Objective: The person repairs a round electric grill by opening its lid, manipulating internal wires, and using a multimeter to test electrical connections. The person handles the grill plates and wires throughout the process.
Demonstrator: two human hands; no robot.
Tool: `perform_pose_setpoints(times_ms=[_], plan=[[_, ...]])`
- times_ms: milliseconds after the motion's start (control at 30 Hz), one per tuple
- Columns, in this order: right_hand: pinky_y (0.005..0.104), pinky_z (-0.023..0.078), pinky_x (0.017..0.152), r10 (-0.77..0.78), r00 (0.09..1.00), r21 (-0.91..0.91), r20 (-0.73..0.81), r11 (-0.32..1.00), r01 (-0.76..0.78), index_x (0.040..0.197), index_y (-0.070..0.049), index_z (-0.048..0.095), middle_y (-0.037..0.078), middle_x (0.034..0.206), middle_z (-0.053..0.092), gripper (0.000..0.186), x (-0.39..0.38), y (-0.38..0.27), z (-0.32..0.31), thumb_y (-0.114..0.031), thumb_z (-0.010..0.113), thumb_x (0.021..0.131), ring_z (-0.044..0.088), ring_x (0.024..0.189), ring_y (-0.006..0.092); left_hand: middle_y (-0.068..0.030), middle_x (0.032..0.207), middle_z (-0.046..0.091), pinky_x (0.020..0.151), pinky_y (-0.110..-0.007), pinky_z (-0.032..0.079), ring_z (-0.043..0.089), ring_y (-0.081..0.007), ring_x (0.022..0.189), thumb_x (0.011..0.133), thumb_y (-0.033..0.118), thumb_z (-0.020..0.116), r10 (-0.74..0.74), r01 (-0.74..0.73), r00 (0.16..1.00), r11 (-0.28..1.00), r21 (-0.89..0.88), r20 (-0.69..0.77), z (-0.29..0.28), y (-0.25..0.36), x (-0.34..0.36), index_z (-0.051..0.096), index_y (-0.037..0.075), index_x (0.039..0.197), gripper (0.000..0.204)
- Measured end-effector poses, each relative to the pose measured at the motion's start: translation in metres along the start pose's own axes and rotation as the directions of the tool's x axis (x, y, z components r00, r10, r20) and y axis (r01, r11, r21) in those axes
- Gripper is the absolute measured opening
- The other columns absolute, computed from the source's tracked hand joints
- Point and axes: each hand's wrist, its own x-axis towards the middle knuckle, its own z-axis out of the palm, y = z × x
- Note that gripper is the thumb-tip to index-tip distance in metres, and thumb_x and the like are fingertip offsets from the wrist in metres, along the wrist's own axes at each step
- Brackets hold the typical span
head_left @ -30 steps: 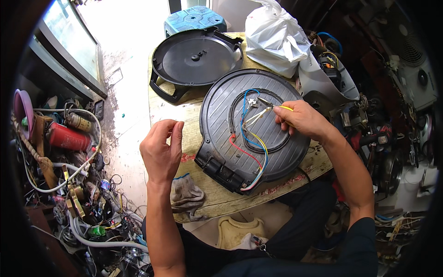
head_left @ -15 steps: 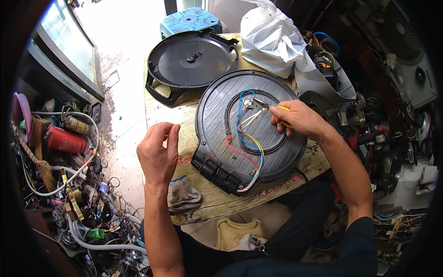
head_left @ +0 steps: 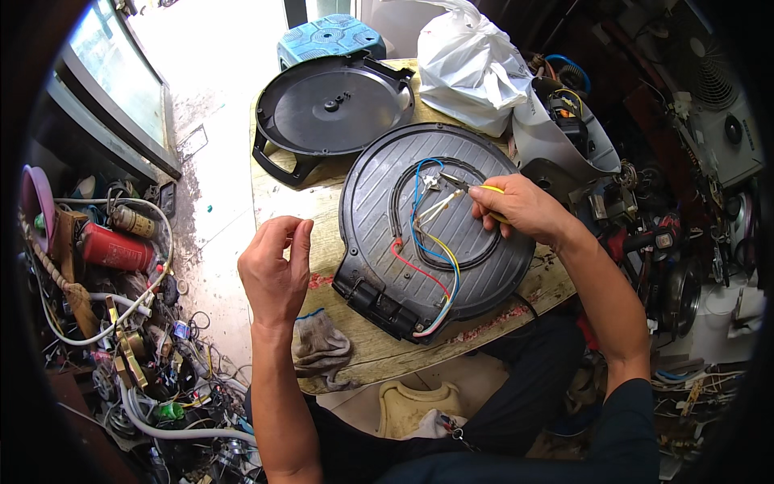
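Observation:
My right hand is closed around yellow-handled pliers. Their jaws point left, at the small metal thermostat-like part in the middle of a round black electric griddle plate; whether they grip anything there I cannot tell. Around that part runs a ring-shaped heating element. Blue, white, yellow and red wires lead from the middle down to the hinge. My left hand hovers left of the plate, fingers curled, thumb and forefinger pressed together; anything between them is too small or hidden to make out.
Behind the plate lies a round black cover with small screws on it. A white plastic bag and a light-grey bin stand at the back right. A grey glove rests on the wooden table. Wires and parts crowd both sides.

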Motion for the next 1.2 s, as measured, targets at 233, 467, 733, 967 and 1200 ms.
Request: perform_pose_setpoints(times_ms=[233, 467, 733, 967, 1200], plan=[[0.0225, 0.046, 0.051, -0.002, 1.000, 0.022, 0.014, 1.000, 0.002, 0.088, -0.001, 0.068, 0.000, 0.072, 0.062, 0.040, 0.001, 0.002, -0.002, -0.036, 0.059, 0.106, 0.058, 0.064, 0.0060, -0.0121, 0.084, 0.072, 0.066, -0.031, 0.056, 0.072, -0.0228, 0.071, 0.094, 0.007, 0.075, -0.029, 0.029, 1.000, 1.000, -0.001, 0.005, -0.001, 0.002, 0.000, 0.069, -0.001, 0.091, 0.011], [0.0223, 0.045, 0.050, -0.032, 0.999, 0.033, 0.013, 0.999, 0.032, 0.088, -0.001, 0.068, 0.001, 0.070, 0.062, 0.040, 0.004, 0.008, -0.004, -0.035, 0.060, 0.106, 0.056, 0.060, 0.0059, -0.0121, 0.084, 0.072, 0.066, -0.032, 0.056, 0.071, -0.0232, 0.070, 0.094, 0.008, 0.076, -0.020, 0.020, 1.000, 1.000, 0.002, 0.014, 0.000, 0.001, -0.001, 0.069, 0.000, 0.090, 0.011], [0.0234, 0.045, 0.049, -0.095, 0.993, -0.069, -0.069, 0.994, 0.090, 0.086, -0.001, 0.068, 0.001, 0.066, 0.061, 0.041, 0.001, 0.013, 0.003, -0.036, 0.061, 0.105, 0.054, 0.055, 0.0060, -0.0110, 0.083, 0.071, 0.065, -0.030, 0.055, 0.070, -0.0201, 0.069, 0.095, 0.009, 0.075, -0.004, 0.003, 1.000, 1.000, 0.013, 0.020, 0.000, 0.000, -0.001, 0.069, -0.001, 0.093, 0.011], [0.0237, 0.045, 0.049, -0.084, 0.994, -0.048, -0.069, 0.996, 0.081, 0.087, -0.001, 0.068, 0.001, 0.067, 0.061, 0.042, 0.002, 0.014, 0.004, -0.037, 0.060, 0.105, 0.054, 0.056, 0.0061, -0.0118, 0.084, 0.072, 0.065, -0.032, 0.056, 0.071, -0.0231, 0.070, 0.093, 0.009, 0.076, -0.020, 0.020, 1.000, 1.000, 0.012, 0.018, 0.000, 0.000, -0.002, 0.069, 0.000, 0.091, 0.011], [0.0230, 0.045, 0.051, -0.054, 0.997, -0.028, -0.055, 0.998, 0.052, 0.088, -0.001, 0.069, 0.001, 0.069, 0.063, 0.042, -0.002, 0.007, 0.004, -0.038, 0.060, 0.105, 0.057, 0.061, 0.0056, -0.0119, 0.085, 0.072, 0.066, -0.032, 0.056, 0.072, -0.0231, 0.070, 0.093, 0.009, 0.076, -0.029, 0.029, 0.999, 1.000, 0.002, 0.018, 0.000, 0.000, -0.002, 0.070, 0.001, 0.090, 0.011]])
